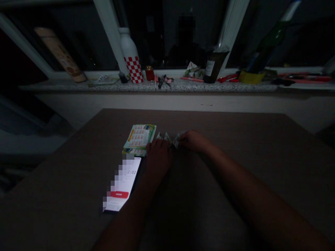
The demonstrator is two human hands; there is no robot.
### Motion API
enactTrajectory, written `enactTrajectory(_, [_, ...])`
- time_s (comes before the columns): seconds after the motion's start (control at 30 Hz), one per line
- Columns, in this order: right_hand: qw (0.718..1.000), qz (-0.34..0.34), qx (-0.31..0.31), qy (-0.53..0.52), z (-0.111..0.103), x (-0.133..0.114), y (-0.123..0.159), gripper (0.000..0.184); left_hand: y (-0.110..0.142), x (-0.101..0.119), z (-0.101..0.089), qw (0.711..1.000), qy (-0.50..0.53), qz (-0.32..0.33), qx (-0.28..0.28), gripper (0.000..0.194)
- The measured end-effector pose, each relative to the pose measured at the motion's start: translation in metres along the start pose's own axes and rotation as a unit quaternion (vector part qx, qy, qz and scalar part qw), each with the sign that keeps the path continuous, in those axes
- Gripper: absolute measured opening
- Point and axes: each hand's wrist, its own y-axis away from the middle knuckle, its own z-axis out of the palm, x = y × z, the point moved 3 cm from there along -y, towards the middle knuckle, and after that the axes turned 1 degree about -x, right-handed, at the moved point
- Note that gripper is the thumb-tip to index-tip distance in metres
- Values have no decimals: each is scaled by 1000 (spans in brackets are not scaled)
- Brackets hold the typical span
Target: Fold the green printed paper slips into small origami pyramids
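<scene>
On the brown table, small patterned pieces of folded paper (167,136) stand up in points between my hands. My right hand (195,140) pinches the rightmost folded paper (176,140) between thumb and fingers. The fingers of my left hand (159,153) are bent down over the left part of the folded paper; their tips are hidden. Whether the points are one piece or separate ones I cannot tell. A stack of printed calendar cards (138,136) lies just left of my left hand. Below it, a lit phone (120,186) shows 2:02.
Along the stone windowsill (104,86) stand a red-and-white checked bottle (134,64), a tan flask (61,55), a red jar (149,73), a dark cup (215,66) and a green bottle (272,42). Another folded paper shape (192,69) sits there among pens. The room is dim.
</scene>
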Motion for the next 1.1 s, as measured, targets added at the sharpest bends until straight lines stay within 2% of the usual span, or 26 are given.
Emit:
enactTrajectory(0.27, [999,9,39,-15,-4,-1,8,21,-1,1,-4,1000,10,-9,6,19])
enactTrajectory(0.47, [997,20,73,-21,2,3,12,21,0,2,-5,1000,13,-11,5,21])
enactTrajectory(0.87, [995,44,92,-13,4,4,14,22,1,2,-5,1000,25,-1,9,21])
enactTrajectory(1.1, [994,51,98,3,4,-1,14,24,1,14,-4,997,63,45,-11,31])
